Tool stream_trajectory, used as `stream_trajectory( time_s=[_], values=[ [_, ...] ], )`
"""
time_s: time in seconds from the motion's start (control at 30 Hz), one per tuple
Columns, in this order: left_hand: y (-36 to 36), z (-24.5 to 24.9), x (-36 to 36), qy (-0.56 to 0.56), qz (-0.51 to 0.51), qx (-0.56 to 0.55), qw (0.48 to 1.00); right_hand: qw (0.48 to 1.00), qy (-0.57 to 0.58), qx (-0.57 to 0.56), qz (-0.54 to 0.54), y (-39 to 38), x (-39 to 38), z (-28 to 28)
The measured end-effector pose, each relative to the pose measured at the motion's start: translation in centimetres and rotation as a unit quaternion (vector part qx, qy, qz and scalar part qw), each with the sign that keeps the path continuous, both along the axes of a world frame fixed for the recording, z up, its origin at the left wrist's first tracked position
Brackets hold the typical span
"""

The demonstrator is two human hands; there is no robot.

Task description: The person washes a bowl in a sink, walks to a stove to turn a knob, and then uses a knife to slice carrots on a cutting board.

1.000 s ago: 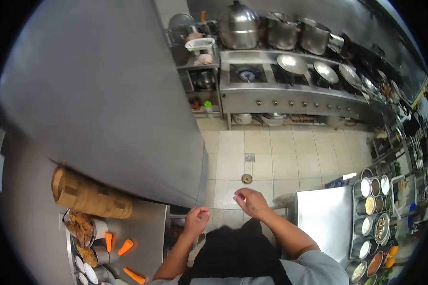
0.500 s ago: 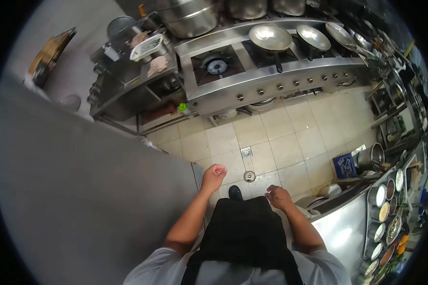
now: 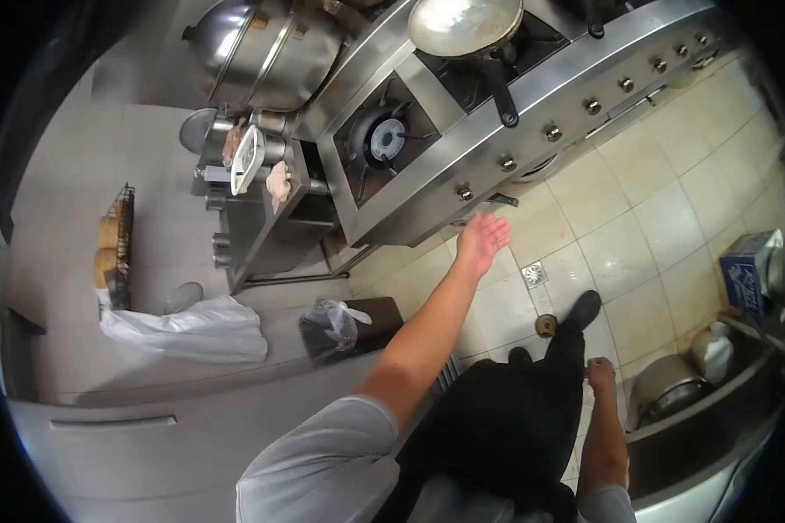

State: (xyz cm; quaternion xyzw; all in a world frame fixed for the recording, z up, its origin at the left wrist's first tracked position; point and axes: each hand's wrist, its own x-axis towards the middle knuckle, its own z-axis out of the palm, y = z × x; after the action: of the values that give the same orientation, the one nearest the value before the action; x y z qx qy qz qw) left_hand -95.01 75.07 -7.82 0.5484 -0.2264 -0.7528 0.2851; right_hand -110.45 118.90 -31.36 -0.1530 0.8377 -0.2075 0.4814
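Observation:
My left hand [image 3: 482, 242] reaches forward with its fingers stretched out and the palm showing, holding nothing. It hangs over the floor near the front of the steel stove [image 3: 440, 205]. A bare burner [image 3: 387, 144] sits at the stove's near left end. Behind it a pan [image 3: 467, 26] rests on another burner, its black handle pointing my way. My right hand [image 3: 599, 372] is low at my side by the black apron [image 3: 488, 436], fingers curled in, with nothing visible in them.
Left of the stove, a steel side table [image 3: 275, 231] bears a white basket [image 3: 248, 161] and a cloth [image 3: 278, 185]. A bin [image 3: 371, 322] with a plastic liner stands on the left. A blue box [image 3: 743, 275] and a metal pot [image 3: 667, 388] are at right. A floor drain [image 3: 534, 275] lies ahead.
The view has turned and moved nearer the stove. My left hand has swung forward and its fingers have straightened. My right hand has dropped back, and one foot has stepped ahead.

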Motion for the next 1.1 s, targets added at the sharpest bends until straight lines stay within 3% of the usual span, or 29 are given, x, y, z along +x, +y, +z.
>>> stream_trajectory(
  time_s=[0.03,0.1,0.3,0.37,0.6,0.7,0.77,0.8,0.87,0.9,0.97,1.0,1.03,1.07,1.1],
  values=[
    [-1.9,-1.4,-1.6,0.017,0.024,0.006,1.000,1.000,-0.015,0.000,0.003,-0.5,-1.0,-0.1],
    [-5.2,-3.8,-4.8,0.025,0.053,0.012,0.998,0.981,-0.134,-0.016,-0.142,0.4,-3.2,-1.9],
    [-11.5,-9.7,-11.3,-0.007,0.206,0.052,0.977,0.970,-0.145,0.048,-0.191,8.4,-6.0,-8.6],
    [-12.3,-10.9,-11.8,0.045,0.249,0.055,0.966,0.967,-0.129,0.033,-0.218,10.9,-5.9,-9.5],
    [-12.0,-13.2,-11.2,0.075,0.222,-0.053,0.971,0.945,-0.189,0.108,-0.244,7.1,-4.9,-7.4],
    [-12.0,-13.3,-11.5,0.036,0.246,-0.044,0.967,0.937,-0.233,0.091,-0.244,5.0,-4.4,-7.8],
    [-11.7,-13.3,-12.5,-0.068,0.259,-0.073,0.961,0.949,-0.215,0.073,-0.221,3.7,-4.1,-7.8],
    [-11.6,-13.3,-12.9,-0.067,0.260,-0.073,0.960,0.959,-0.195,0.054,-0.198,2.9,-3.9,-7.8],
    [-11.4,-13.8,-13.5,-0.205,0.210,-0.159,0.943,0.965,-0.181,0.020,-0.188,3.5,-3.4,-9.6],
    [-11.3,-14.4,-13.8,-0.203,0.210,-0.159,0.943,0.966,-0.176,-0.001,-0.192,3.2,-3.5,-9.6],
    [-11.2,-15.0,-14.0,-0.368,0.175,-0.258,0.876,0.966,-0.170,-0.023,-0.195,3.2,-3.7,-9.8],
    [-11.3,-15.1,-13.7,-0.367,0.176,-0.258,0.876,0.966,-0.174,-0.008,-0.189,3.4,-4.0,-9.9],
    [-11.0,-13.1,-14.2,-0.240,0.262,-0.164,0.920,0.967,-0.178,0.008,-0.183,3.5,-4.2,-10.0],
    [-11.0,-12.5,-14.2,-0.105,0.338,-0.064,0.933,0.967,-0.175,0.008,-0.183,3.2,-4.7,-9.2],
    [-11.1,-12.2,-14.0,-0.104,0.338,-0.062,0.933,0.961,-0.187,0.019,-0.205,3.0,-5.1,-8.1]
  ],
)
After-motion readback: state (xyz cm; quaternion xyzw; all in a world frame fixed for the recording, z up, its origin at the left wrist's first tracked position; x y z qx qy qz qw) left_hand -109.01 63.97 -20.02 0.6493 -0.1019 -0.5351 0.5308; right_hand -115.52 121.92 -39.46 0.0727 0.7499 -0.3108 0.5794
